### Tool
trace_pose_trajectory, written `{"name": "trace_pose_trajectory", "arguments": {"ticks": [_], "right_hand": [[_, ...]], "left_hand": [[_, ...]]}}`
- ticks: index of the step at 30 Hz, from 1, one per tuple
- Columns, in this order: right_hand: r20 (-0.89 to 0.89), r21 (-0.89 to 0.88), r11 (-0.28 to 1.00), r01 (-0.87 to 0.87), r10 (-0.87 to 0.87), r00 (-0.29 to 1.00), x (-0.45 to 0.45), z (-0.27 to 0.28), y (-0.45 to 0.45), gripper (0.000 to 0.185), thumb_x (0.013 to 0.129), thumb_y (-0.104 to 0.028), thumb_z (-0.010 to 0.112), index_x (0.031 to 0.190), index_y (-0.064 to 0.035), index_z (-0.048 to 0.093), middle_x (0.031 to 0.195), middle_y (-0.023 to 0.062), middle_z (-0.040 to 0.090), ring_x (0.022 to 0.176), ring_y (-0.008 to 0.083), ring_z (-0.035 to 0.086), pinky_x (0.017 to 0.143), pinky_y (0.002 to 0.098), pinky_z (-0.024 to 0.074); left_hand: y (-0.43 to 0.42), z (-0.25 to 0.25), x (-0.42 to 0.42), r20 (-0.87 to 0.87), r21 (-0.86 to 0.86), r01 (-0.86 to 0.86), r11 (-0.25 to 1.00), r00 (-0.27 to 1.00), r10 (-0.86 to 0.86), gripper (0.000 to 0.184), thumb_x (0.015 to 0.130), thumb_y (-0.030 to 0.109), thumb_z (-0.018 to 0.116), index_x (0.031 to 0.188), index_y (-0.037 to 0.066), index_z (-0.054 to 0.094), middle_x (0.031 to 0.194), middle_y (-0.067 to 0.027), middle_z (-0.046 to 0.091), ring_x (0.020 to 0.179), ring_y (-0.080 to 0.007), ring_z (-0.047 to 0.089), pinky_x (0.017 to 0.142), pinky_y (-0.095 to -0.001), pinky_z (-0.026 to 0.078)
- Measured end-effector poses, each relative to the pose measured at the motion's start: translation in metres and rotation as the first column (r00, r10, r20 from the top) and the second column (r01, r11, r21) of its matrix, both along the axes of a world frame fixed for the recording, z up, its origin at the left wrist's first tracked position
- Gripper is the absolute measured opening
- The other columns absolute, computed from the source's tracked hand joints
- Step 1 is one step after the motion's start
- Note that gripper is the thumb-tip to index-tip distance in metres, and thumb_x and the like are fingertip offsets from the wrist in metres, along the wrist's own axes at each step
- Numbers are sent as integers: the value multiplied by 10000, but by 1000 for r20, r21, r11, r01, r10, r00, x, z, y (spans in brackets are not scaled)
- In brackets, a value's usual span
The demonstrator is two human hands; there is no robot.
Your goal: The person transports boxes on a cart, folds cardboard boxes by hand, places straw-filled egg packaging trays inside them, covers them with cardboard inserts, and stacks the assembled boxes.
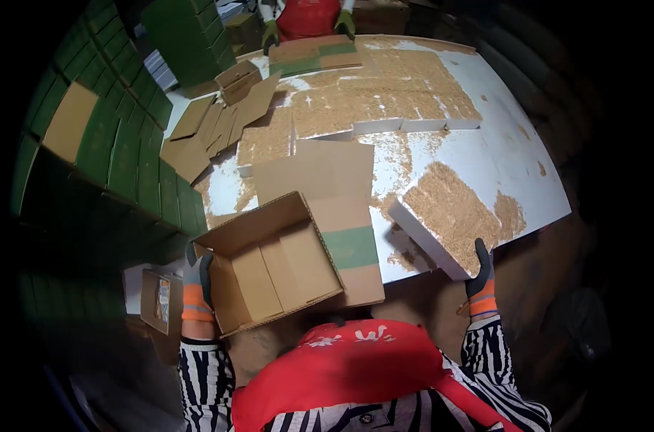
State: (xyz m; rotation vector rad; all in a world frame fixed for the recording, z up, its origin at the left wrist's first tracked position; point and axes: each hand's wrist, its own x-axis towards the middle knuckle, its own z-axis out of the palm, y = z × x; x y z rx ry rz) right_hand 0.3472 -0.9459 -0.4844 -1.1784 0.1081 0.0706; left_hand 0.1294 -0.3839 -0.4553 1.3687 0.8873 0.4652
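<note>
My left hand [198,281], in a grey and orange glove, grips the left wall of an open cardboard box [258,227]. The box is tilted toward me and has nothing inside. Under its far side lies a flat cardboard sheet [316,165] with a green band [352,248]. My right hand [481,277], gloved alike, holds the near right corner of a white box [424,234], thumb on top and fingers mostly hidden. Brown, crumbly material like sawdust [449,205] covers the top of that white box, which sits at an angle by the table's near edge.
More white boxes [377,126] topped with the crumbs stand in rows on the white table [535,194]. Folded cardboard [229,122] lies at the left. Green boxes [125,158] are stacked high beyond it. Across the table, another person's gloved hands [345,27] hold cardboard [298,54].
</note>
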Motion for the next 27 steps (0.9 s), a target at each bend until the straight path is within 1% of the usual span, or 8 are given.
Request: {"name": "trace_pose_trajectory", "arguments": {"ticks": [1,4,7,9,12,14,19,27], "right_hand": [[-96,279,960,7,21,995,-3,33,19,453,900,-78,586,1343,-50,495,1322,136,509,1204,280,514,1034,362,409],[345,-440,888,-137,308,887,-11,66,50,448,970,-131,490,1396,-13,414,1398,143,461,1271,262,464,1061,390,393],[493,-638,760,-124,527,692,-19,128,112,364,954,-115,507,1285,33,528,1360,139,479,1202,262,522,976,375,464],[300,-432,810,-395,543,785,-32,168,156,536,903,-140,617,1381,7,423,1344,147,499,1182,249,533,958,359,475],[41,-158,782,-603,615,787,-46,197,208,817,807,-147,748,1463,-7,281,1333,144,516,1182,228,528,975,338,459],[18,-288,717,-634,666,745,-42,188,225,865,771,-134,786,1469,-24,286,1344,129,512,1177,203,528,993,315,439],[-77,-170,715,-678,677,732,-47,207,247,882,745,-163,808,1457,-10,309,1336,133,520,1165,182,535,977,324,449],[71,-424,626,-655,744,664,-34,201,251,887,744,-244,816,1450,-20,328,1284,132,558,1133,187,552,950,345,464]], "left_hand": [[-8,7,4,-4,-36,-7,999,1000,6,596,867,72,571,1420,69,350,1231,-104,523,1023,-203,540,816,-314,493],[-4,0,9,65,-41,53,998,997,-50,539,890,165,592,1376,42,393,1227,-92,516,1085,-184,494,912,-298,426],[0,-11,8,109,41,62,997,992,-66,425,912,301,606,1248,61,507,1089,-45,538,1006,-151,490,899,-284,411],[-10,1,11,61,11,31,999,998,-32,336,934,374,578,1116,92,596,992,1,548,941,-115,483,889,-252,399],[-24,21,9,253,-55,155,986,958,-136,476,952,367,534,1304,48,506,1115,-39,577,1027,-141,536,903,-277,437],[-13,-24,19,439,-539,62,840,872,217,261,966,340,543,1081,118,616,892,35,608,805,-88,582,742,-229,488],[-22,5,-1,494,-544,201,815,862,117,307,980,303,528,1207,108,595,1015,14,627,900,-112,597,803,-290,508],[-41,29,7,597,-578,324,749,793,118,452,991,406,438,1271,66,541,1225,-111,598,1038,-270,613,910,-425,500]]}}
